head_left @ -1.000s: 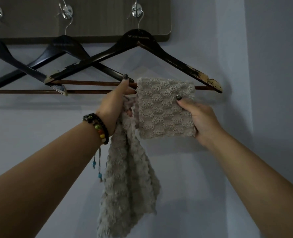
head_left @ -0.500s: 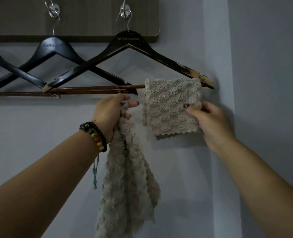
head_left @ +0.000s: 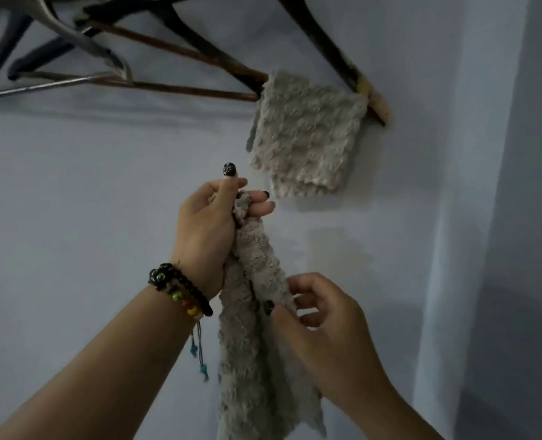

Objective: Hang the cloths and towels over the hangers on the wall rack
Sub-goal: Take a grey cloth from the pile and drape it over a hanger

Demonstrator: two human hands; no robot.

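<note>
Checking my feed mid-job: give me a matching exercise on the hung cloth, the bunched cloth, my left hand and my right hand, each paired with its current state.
Things:
1. hung cloth
2. bunched cloth
3. left hand
4. right hand

States:
A. grips the cloth's top end
B. draped over the hanger bar, no hand on it
C. pinches the cloth's edge lower down
D. dangles downward, held by both hands

Pairs: 1-B, 2-D, 3-A, 4-C
</note>
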